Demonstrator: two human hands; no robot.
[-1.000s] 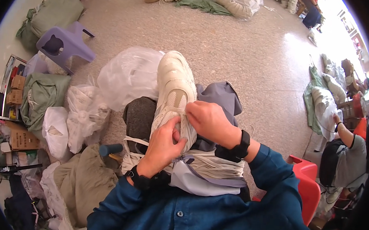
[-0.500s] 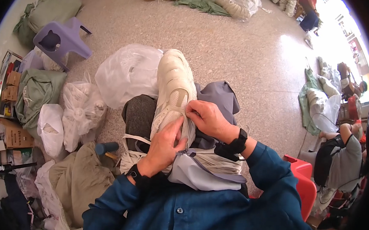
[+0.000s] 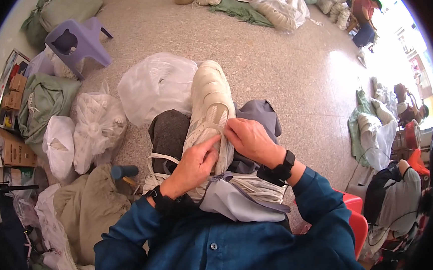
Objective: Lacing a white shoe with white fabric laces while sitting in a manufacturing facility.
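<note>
A stack of cream shoe uppers (image 3: 210, 92) nested in one another rests lengthwise over my lap, toes pointing away. My left hand (image 3: 191, 166) grips the near left side of the top upper, its index finger laid along the opening. At the right edge of that opening, my right hand (image 3: 253, 141) is closed in a pinch; what lies between its fingertips is too small to make out. Just below the hands lie a bundle of cream laces (image 3: 260, 188) and a grey cloth pouch (image 3: 232, 201). A strap loops beside my left wrist.
Clear plastic bags (image 3: 154, 88) lie beyond and to the left. A purple stool (image 3: 85, 43) stands far left, a red stool (image 3: 354, 210) close on my right. Another person (image 3: 395, 195) sits at the right; stuffed sacks (image 3: 280, 11) lie at the back.
The view has shifted slightly, so the uppers appear a little farther right. My left hand has slid slightly, its index finger straighter; my right hand keeps its pinch at the edge.
</note>
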